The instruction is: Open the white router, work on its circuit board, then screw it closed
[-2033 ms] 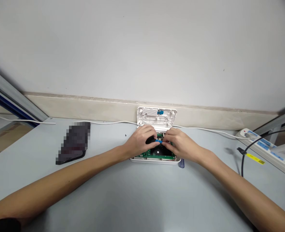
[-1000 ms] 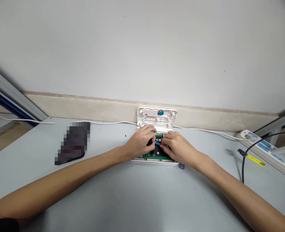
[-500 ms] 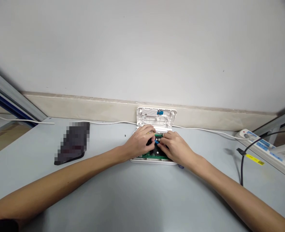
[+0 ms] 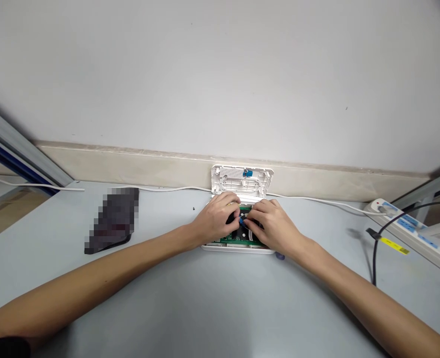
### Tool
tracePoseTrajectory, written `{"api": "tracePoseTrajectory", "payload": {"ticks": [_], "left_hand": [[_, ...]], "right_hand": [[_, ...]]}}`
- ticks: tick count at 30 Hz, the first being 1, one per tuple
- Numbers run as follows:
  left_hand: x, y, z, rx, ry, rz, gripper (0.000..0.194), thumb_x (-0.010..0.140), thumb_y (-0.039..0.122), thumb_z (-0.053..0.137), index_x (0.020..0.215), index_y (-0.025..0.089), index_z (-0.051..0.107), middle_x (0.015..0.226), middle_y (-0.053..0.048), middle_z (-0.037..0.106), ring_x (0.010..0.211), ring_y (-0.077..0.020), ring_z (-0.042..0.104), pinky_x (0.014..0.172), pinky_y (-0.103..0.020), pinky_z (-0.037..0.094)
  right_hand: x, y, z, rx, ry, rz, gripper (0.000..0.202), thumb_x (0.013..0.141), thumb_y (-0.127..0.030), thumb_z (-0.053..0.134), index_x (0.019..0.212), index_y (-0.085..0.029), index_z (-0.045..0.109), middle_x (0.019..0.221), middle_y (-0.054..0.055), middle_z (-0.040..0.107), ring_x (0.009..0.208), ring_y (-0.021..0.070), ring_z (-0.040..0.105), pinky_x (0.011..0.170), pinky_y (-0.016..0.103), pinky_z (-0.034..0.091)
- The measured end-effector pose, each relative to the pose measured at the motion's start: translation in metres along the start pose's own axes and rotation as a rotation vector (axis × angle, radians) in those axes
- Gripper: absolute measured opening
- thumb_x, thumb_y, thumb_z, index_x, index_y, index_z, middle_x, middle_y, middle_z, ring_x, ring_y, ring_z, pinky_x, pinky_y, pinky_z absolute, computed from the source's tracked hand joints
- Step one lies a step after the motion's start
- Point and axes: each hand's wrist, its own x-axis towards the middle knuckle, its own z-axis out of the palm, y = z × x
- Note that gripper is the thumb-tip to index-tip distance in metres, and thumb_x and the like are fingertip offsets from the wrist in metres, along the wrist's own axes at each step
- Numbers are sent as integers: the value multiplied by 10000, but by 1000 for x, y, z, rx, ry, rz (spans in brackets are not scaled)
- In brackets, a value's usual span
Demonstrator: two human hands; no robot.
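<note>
A white plastic device case (image 4: 238, 249) lies open on the table, with a green circuit board (image 4: 238, 242) and a black inner part inside. Its lid (image 4: 238, 187) is raised against the wall and carries a blue piece (image 4: 247, 173). Over the case, my left hand (image 4: 219, 215) is closed in a pinch at a small blue connector (image 4: 241, 220). My right hand (image 4: 271, 219) is pinched close on the connector's other side; what its fingertips hold is hidden. A thin white cable (image 4: 250, 235) shows beside the right thumb.
A pixelated dark object (image 4: 113, 219) lies to the left. At right are a power strip (image 4: 410, 226) with plugs and a black cable (image 4: 375, 258) with a yellow tag (image 4: 393, 245). A white cord (image 4: 317, 199) runs along the wall. A dark blue item (image 4: 280, 256) touches the case's corner.
My right hand has drawn slightly to the right, and the blue connector has turned a little. White cable now shows by the right thumb. My left hand is nearly still.
</note>
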Motion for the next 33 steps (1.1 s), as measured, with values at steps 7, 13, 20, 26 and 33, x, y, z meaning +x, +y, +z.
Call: {"api": "tracePoseTrajectory", "payload": {"ticks": [7, 13, 20, 26, 33], "left_hand": [[3, 1, -5, -97, 32, -59, 166, 965, 190, 389, 872, 188, 527, 979, -54, 611, 1001, -193, 544, 923, -363, 428], [3, 1, -8, -97, 101, -192, 108, 947, 181, 433, 937, 194, 539, 947, -15, 610, 951, -168, 542, 903, -340, 415], [9, -3, -18, 50, -6, -234, 93, 906, 210, 471, 879, 205, 560, 863, 7, 626, 863, -174, 551, 817, -327, 418], [14, -3, -40, 135, -292, -166, 252, 927, 397, 474, 1046, 209, 592, 1040, -47, 634, 999, -221, 560, 840, -334, 416], [5, 5, -61, 204, -541, -106, 796, 718, 786, 562, 1316, 265, 490, 1199, -94, 593, 1085, -293, 545, 887, -374, 390]], "right_hand": [[2, 5, 0, -36, 55, 42, 219, 945, -204, 510, 781, -162, 650, 790, 46, 618, 817, 197, 550, 755, 336, 342], [3, 12, 2, -37, 60, 100, 162, 921, -159, 523, 824, -166, 653, 859, 58, 639, 867, 216, 573, 775, 350, 367], [3, 16, 2, 35, 21, 69, 135, 914, -210, 553, 949, -155, 671, 959, 89, 645, 922, 240, 571, 819, 388, 436], [3, 11, -2, 95, -27, 23, 272, 915, -277, 573, 1141, -143, 644, 1117, 116, 642, 1057, 270, 553, 938, 428, 452], [1, 6, -7, 165, -158, -37, 484, 878, -411, 637, 1287, -163, 560, 1206, 91, 654, 1112, 268, 546, 984, 438, 431]]}}
